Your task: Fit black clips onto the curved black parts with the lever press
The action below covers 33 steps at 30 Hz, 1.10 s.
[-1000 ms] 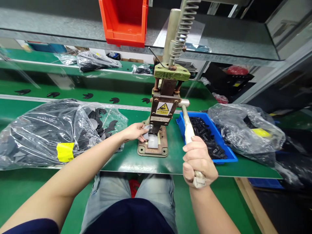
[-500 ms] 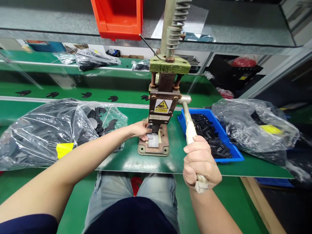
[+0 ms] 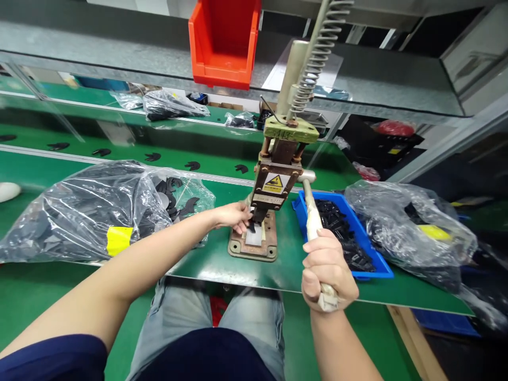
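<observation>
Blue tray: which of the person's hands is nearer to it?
Right. The right hand grips the lever, close in front of the blue tray; the left hand is farther left, at the press base.

Light is white, even and fairly bright over the counter (image 3: 214, 272), seemingly from overhead; soft glare whitens its front edge near seven o'clock; glints streak the plastic bag (image 3: 79, 211) at nine and the clear bag (image 3: 397, 211) just past three; a pale reflection marks the green surface (image 3: 115, 132) toward ten; the border between three and four sinks into murky shadow; wide-angle distortion tilts the press (image 3: 266, 201) toward one; lettering on its warning label (image 3: 273, 182) is too soft to read.
</observation>
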Each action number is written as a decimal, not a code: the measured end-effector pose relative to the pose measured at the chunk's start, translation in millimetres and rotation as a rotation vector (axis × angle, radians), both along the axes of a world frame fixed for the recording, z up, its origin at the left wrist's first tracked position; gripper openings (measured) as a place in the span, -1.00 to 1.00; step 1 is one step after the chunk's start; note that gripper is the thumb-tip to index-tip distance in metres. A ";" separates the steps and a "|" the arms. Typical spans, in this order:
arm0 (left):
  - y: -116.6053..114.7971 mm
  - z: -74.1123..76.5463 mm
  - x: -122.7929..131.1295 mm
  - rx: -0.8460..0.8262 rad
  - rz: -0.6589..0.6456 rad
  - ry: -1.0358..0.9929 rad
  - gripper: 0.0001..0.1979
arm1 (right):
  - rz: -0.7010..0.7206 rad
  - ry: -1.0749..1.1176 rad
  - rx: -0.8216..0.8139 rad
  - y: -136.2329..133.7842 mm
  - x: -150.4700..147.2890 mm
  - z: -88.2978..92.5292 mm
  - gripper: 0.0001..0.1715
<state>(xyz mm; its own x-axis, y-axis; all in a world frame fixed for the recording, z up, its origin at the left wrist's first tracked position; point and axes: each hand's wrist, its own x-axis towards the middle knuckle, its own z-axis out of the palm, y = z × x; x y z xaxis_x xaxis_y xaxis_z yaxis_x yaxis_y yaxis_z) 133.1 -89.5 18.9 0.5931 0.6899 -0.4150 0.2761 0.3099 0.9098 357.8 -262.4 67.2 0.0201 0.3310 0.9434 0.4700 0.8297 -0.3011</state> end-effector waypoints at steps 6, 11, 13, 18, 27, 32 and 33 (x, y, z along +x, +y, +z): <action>45.6 27.9 -99.9 0.474 0.082 0.300 -0.70 | 0.010 0.002 0.030 3.5 0.4 0.9 -0.81; 75.2 15.5 -165.4 0.706 0.028 1.011 -0.64 | 0.015 0.027 0.034 5.0 -1.8 -0.1 -0.82; 77.1 2.4 -168.9 0.655 -0.040 1.141 -0.51 | 0.009 0.031 0.034 4.7 -2.0 -0.1 -0.81; 75.0 -18.1 -153.5 0.647 -0.087 1.207 -0.44 | -0.005 0.004 0.029 3.1 -0.3 1.1 -0.80; 30.5 -1.2 -110.9 0.973 0.011 0.721 -0.59 | -0.021 0.020 0.021 3.0 -2.4 0.3 -0.77; -5.8 -1.2 -84.0 0.546 0.042 0.182 -0.47 | -0.023 0.023 0.022 3.7 -2.8 -0.9 -0.78; -9.9 -3.6 -79.5 0.496 0.029 0.104 -0.45 | -0.026 0.023 0.021 3.6 -2.6 -0.9 -0.78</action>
